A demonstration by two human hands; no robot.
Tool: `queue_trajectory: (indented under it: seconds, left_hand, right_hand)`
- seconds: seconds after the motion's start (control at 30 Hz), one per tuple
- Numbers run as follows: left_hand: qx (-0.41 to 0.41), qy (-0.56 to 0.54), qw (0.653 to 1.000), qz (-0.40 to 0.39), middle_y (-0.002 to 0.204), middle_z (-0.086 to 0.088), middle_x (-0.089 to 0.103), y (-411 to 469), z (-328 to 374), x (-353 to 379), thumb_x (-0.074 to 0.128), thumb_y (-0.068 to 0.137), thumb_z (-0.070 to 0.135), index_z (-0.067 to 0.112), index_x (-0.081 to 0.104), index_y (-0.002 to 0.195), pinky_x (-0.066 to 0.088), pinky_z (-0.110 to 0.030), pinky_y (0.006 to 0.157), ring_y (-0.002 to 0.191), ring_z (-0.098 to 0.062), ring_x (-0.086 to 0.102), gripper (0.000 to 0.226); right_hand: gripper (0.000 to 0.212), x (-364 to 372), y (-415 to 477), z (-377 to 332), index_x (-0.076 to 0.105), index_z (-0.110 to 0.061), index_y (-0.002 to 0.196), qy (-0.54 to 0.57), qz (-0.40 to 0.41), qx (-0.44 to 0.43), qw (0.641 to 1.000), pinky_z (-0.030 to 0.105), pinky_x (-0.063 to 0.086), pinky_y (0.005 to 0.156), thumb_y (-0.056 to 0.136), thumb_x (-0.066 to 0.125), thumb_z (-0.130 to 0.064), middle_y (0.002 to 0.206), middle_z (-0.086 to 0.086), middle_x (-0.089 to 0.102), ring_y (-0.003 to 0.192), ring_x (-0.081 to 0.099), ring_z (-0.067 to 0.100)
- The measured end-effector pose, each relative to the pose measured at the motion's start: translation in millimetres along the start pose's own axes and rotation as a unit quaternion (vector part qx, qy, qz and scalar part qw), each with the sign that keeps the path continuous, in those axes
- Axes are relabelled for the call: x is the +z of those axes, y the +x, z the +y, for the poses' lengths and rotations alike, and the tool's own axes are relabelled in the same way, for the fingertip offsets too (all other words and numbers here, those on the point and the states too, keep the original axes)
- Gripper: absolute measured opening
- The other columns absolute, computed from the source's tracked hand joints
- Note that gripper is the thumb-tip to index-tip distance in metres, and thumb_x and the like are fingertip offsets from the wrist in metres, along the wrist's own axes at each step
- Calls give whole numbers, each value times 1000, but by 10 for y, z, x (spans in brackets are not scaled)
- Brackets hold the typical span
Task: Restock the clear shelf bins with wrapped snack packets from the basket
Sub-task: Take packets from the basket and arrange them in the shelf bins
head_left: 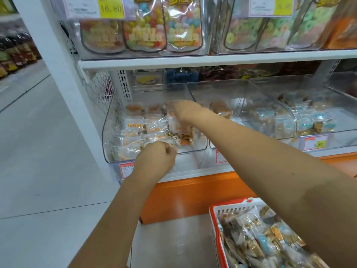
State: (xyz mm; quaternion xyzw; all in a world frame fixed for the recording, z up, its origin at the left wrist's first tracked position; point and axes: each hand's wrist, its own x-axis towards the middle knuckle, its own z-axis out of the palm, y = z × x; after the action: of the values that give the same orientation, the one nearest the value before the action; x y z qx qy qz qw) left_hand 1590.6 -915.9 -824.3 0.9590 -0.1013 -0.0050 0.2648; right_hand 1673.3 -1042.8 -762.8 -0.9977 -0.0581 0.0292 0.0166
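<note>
Head view: the left grip (156, 158) is seen clenched at the low front lip of the leftmost clear bin (108, 132); whether a wrapper edge is pinched in it cannot be told. The right grip (186, 111) is reached in from above, over the orange-print snack packets (135, 125) heaped inside; its fingers are blurred and turned away, so grasping or released cannot be told either. More packets are left in the red-rimmed basket (213, 211), low at the right under the right forearm. Main risk judged: the heap is piled up to the front lip, so slick wrappers could be pushed over it and dropped to the floor (38, 151) if more are pressed in or the left grip is pulled away. Second risk: orange-print and blue-print packs look mixed in the basket, and blue-print packets (309, 120) are kept in a bin further right, so a wrong sort could be dropped here if a handful is grabbed unchecked. Third: the right forearm is crossed over the wall of the middle bin (241, 93), which could be knocked or shifted on withdrawal.
</note>
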Motion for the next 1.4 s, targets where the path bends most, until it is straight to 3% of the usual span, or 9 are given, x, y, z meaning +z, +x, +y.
queue_trajectory:
  seconds: [0.23, 0.4, 0.63, 0.8, 1.03, 1.1, 1.2, 1.27, 1.4]
  left_hand:
    - [20, 26, 999, 4, 65, 2, 60, -4, -40, 7, 40, 99, 33, 17, 66, 87, 41, -27, 58, 68, -19, 60, 33]
    - [89, 15, 996, 14, 99, -5, 68, 44, 33, 23, 38, 100, 26, 16, 62, 116, 48, -30, 76, 86, -19, 60, 30]
    - [61, 65, 996, -10, 81, -7, 66, 122, 94, 86, 30, 101, 26, 8, 61, 89, 47, -31, 67, 78, -23, 62, 37]
    - [81, 55, 994, -43, 84, -8, 64, 183, 104, 101, 29, 101, 25, 9, 59, 90, 39, -31, 65, 81, -23, 58, 36]
    - [110, 44, 989, -95, 65, 0, 44, 327, 172, 165, 30, 100, 29, 16, 42, 66, 28, -33, 58, 73, -23, 48, 38]
    - [121, 33, 987, -96, 74, -2, 53, 337, 189, 179, 30, 102, 31, 14, 50, 76, 37, -34, 64, 80, -26, 53, 37]
    - [88, 20, 985, -147, 120, -8, 60, 392, 241, 142, 27, 103, 36, 13, 56, 119, 44, -38, 90, 109, -28, 54, 40]
    - [38, 12, 978, -206, 128, -8, 55, 437, 318, 112, 26, 102, 38, 16, 52, 128, 42, -34, 86, 107, -25, 52, 43]
    - [-91, -73, 953, -280, 135, -15, 51, 552, 420, 154, 36, 100, 42, 9, 47, 136, 48, -40, 94, 105, -30, 60, 49]
  right_hand:
    - [41, -172, 76, -24, 63, -4, 115, -114, -94, -50, 988, 33, 49, 85, 78, 76, -10, 117, 10, 63, 100, 58, 27]
    - [51, -461, 88, -79, 58, -4, 125, -173, -139, -24, 975, 41, 47, 98, 81, 75, -22, 125, 5, 58, 113, 56, 30]
    - [40, -403, -82, -331, 54, 1, 128, -205, -110, -64, 970, 39, 44, 91, 88, 60, -2, 115, 9, 55, 106, 53, 32]
    - [38, -42, 67, -305, 53, -6, 131, -132, -94, -24, 987, 37, 42, 91, 94, 42, 1, 136, 11, 51, 120, 51, 30]
    - [37, 55, 197, -99, 57, -6, 125, -74, 14, -64, 995, 33, 45, 77, 90, 51, 2, 121, 14, 62, 110, 59, 30]
    - [27, 114, 205, -44, 66, -7, 110, -66, 28, -60, 996, 32, 48, 77, 87, 55, 1, 111, 12, 67, 102, 64, 29]
    - [11, 145, 187, -15, 68, -5, 94, -59, 17, -42, 997, 31, 47, 74, 86, 60, -2, 105, 14, 68, 98, 65, 29]
    - [6, 127, 172, -14, 63, -3, 85, -47, 7, -26, 999, 30, 44, 70, 87, 57, -2, 106, 14, 67, 98, 65, 29]
    - [22, 151, 188, -27, 62, 1, 109, -23, -6, -3, 1000, 30, 44, 72, 91, 50, -1, 112, 16, 64, 104, 63, 30]
